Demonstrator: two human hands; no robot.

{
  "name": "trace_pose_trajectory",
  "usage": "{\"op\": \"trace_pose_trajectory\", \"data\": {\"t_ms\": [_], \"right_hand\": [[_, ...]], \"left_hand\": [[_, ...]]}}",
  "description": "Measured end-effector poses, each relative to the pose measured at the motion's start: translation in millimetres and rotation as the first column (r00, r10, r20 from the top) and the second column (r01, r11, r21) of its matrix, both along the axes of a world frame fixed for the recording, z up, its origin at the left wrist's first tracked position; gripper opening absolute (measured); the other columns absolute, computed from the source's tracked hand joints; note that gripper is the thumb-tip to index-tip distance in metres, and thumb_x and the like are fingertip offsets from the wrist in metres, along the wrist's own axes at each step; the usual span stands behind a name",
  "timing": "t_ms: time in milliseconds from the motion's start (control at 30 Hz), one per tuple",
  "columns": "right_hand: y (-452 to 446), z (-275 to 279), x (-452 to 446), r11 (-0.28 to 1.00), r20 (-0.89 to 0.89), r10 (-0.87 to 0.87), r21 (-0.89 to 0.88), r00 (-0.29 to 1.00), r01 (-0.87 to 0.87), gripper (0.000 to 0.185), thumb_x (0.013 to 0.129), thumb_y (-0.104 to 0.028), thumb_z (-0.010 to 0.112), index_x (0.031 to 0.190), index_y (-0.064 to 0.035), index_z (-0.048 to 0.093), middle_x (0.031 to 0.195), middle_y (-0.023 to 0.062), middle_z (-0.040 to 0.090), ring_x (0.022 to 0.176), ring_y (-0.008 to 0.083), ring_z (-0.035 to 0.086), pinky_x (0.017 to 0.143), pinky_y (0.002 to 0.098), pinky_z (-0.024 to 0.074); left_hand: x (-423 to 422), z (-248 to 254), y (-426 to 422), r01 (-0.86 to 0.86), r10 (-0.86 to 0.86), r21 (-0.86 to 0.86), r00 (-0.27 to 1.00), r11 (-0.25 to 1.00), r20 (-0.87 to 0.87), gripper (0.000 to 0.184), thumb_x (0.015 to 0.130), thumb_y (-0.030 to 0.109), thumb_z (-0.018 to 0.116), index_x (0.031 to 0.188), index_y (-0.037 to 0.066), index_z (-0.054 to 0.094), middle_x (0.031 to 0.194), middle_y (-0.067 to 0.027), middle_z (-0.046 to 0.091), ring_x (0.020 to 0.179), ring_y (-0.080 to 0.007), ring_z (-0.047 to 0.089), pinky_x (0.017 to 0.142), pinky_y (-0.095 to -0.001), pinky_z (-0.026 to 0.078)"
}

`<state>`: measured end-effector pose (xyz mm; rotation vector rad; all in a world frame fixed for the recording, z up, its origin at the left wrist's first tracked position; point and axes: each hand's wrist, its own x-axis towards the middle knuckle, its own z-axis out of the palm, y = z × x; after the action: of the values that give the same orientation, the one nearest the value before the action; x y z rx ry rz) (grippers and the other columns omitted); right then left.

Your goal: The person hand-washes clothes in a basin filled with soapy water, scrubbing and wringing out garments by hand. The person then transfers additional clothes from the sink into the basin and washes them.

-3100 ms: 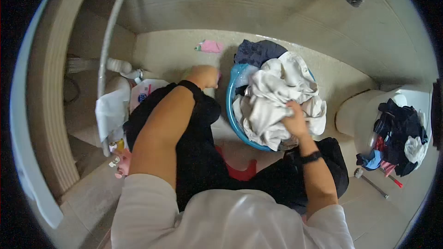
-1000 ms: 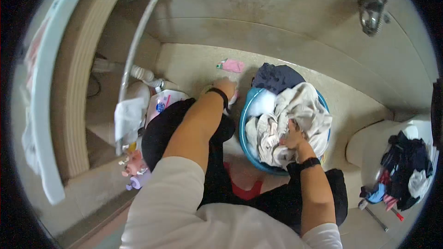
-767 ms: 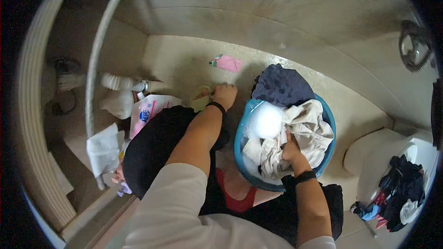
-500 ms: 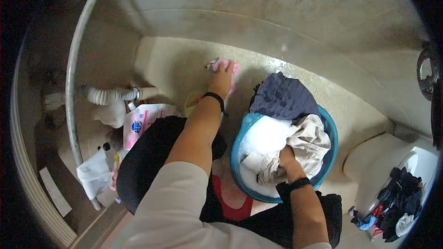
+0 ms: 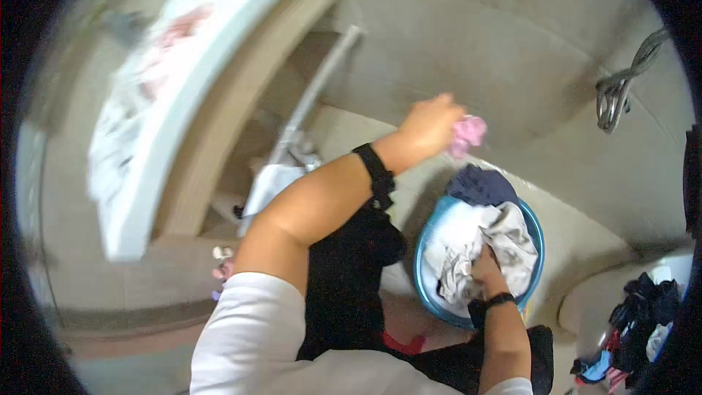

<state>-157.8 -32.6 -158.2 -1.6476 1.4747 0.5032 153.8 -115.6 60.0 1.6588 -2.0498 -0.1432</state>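
Note:
My left hand is raised above the floor, its fingers closed on a pink cloth that hangs bunched up near the wall. Below and to the right stands a blue basin with white suds, off-white clothes and a dark blue garment draped over its far rim. My right hand reaches down into the basin among the off-white clothes. Its fingertips are hidden in the cloth and foam, so its grip does not show.
A pile of dark and coloured clothes lies on a white toilet at the right. A metal tap juts from the wall. At the left are a white sink edge with cloths and a grey pipe.
My left hand has picked the pink cloth off the floor and lifted it toward the basin. My right hand stays in the basin. The view has swung left.

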Motion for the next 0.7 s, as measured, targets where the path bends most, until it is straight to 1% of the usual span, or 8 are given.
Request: {"op": "trace_pose_trajectory", "data": {"t_ms": [33, 67, 200, 333, 500, 567, 633, 700], "right_hand": [[5, -18, -15, 0.959, -0.016, 0.181, -0.219, 0.983, -0.180, 0.085, 0.078, -0.031, 0.056, 0.141, 0.0017, 0.008, 0.135, 0.0315, 0.033, 0.126, 0.0406, 0.036, 0.106, 0.0396, 0.0289], [3, -18, -19, 0.982, 0.010, 0.046, -0.184, 0.999, -0.043, 0.079, 0.079, -0.029, 0.054, 0.140, 0.0029, 0.015, 0.136, 0.0314, 0.033, 0.126, 0.0421, 0.035, 0.105, 0.0405, 0.0300], [16, 66, -3, 0.919, -0.003, 0.255, -0.309, 0.967, -0.244, 0.073, 0.080, -0.037, 0.057, 0.135, 0.0037, 0.031, 0.133, 0.0284, 0.039, 0.124, 0.0383, 0.040, 0.103, 0.0392, 0.0332], [29, 78, -10, 0.911, 0.172, 0.230, -0.386, 0.958, -0.149, 0.074, 0.077, -0.042, 0.064, 0.130, 0.0043, 0.040, 0.128, 0.0265, 0.045, 0.120, 0.0358, 0.045, 0.099, 0.0380, 0.0373], [38, 75, -17, 0.895, 0.148, 0.220, -0.424, 0.964, -0.139, 0.069, 0.076, -0.042, 0.064, 0.126, 0.0020, 0.046, 0.123, 0.0258, 0.050, 0.116, 0.0365, 0.048, 0.098, 0.0394, 0.0380], [35, 60, -26, 0.885, 0.157, 0.231, -0.444, 0.960, -0.141, 0.071, 0.075, -0.043, 0.065, 0.127, 0.0021, 0.045, 0.124, 0.0255, 0.049, 0.116, 0.0361, 0.048, 0.098, 0.0393, 0.0381], [35, 61, -31, 0.880, 0.160, 0.244, -0.450, 0.957, -0.149, 0.073, 0.074, -0.043, 0.066, 0.128, 0.0021, 0.044, 0.125, 0.0251, 0.048, 0.116, 0.0357, 0.049, 0.098, 0.0391, 0.0383], [38, 79, -35, 0.886, 0.254, 0.108, -0.462, 0.961, 0.022, 0.076, 0.069, -0.031, 0.073, 0.130, 0.0019, 0.042, 0.128, 0.0284, 0.044, 0.122, 0.0377, 0.043, 0.102, 0.0392, 0.0347]], "left_hand": [[-12, 45, 6, 0.021, -0.019, -0.074, 0.999, 0.997, 0.036, 0.025, 0.070, 0.010, 0.060, 0.095, 0.010, 0.062, 0.088, -0.0147, 0.056, 0.081, -0.0356, 0.059, 0.071, -0.0433, 0.049], [-19, 84, 18, 0.045, -0.035, -0.144, 0.997, 0.989, 0.073, 0.025, 0.069, 0.010, 0.062, 0.094, 0.009, 0.061, 0.089, -0.0151, 0.056, 0.081, -0.0354, 0.059, 0.070, -0.0428, 0.049], [-24, 217, 56, 0.085, 0.042, -0.529, 0.974, 0.844, 0.224, 0.022, 0.068, 0.011, 0.063, 0.090, 0.009, 0.062, 0.086, -0.0144, 0.058, 0.077, -0.0359, 0.059, 0.069, -0.0424, 0.049], [28, 312, 117, -0.110, 0.459, -0.606, 0.761, 0.788, 0.459, 0.017, 0.074, 0.020, 0.062, 0.086, 0.008, 0.065, 0.084, -0.0176, 0.063, 0.077, -0.0352, 0.062, 0.068, -0.0425, 0.051], [100, 318, 181, -0.539, 0.533, -0.182, 0.619, 0.822, 0.577, 0.024, 0.072, 0.026, 0.068, 0.089, 0.009, 0.066, 0.093, -0.0158, 0.064, 0.083, -0.0339, 0.063, 0.073, -0.0457, 0.050], [111, 312, 184, -0.693, 0.496, -0.096, 0.404, 0.715, 0.769, 0.034, 0.079, 0.017, 0.054, 0.112, 0.012, 0.060, 0.105, -0.0161, 0.060, 0.097, -0.0336, 0.059, 0.081, -0.0440, 0.048], [67, 306, 190, -0.524, 0.658, -0.422, 0.429, 0.739, 0.619, 0.039, 0.079, 0.019, 0.054, 0.118, 0.013, 0.056, 0.115, -0.0157, 0.056, 0.104, -0.0326, 0.056, 0.084, -0.0491, 0.045], [16, 304, 179, -0.390, 0.531, -0.363, 0.567, 0.847, 0.629, 0.042, 0.079, 0.020, 0.055, 0.120, 0.014, 0.054, 0.118, -0.0140, 0.053, 0.107, -0.0321, 0.054, 0.085, -0.0547, 0.042]]}}
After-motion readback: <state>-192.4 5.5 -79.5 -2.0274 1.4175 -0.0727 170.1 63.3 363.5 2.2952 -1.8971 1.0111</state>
